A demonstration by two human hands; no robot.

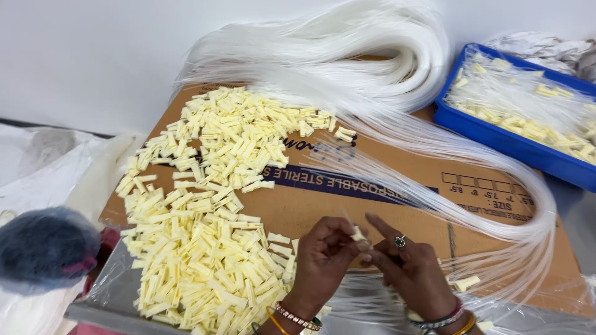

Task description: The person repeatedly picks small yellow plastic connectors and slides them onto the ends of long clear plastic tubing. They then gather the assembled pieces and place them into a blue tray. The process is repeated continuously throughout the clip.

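While our left hand (pixel 323 254) pinches a small pale-yellow clip (pixel 358 234) between thumb and fingertips, our right hand (pixel 413 270) meets it from the other side, fingers closed against the same clip, forefinger raised. So the clip sits right between the two hands, held by both, just above the flattened cardboard box (pixel 372 198) we work on. Whether a tube end is in the grip, we cannot tell. Left of our hands spreads a broad heap of loose yellow clips (pixel 205 217). Thin clear plastic tubes (pixel 434 155) sweep from a big coil at the back, round the right side towards our wrists. Farther right stands a blue tray (pixel 496 139) with tubes and clips inside.
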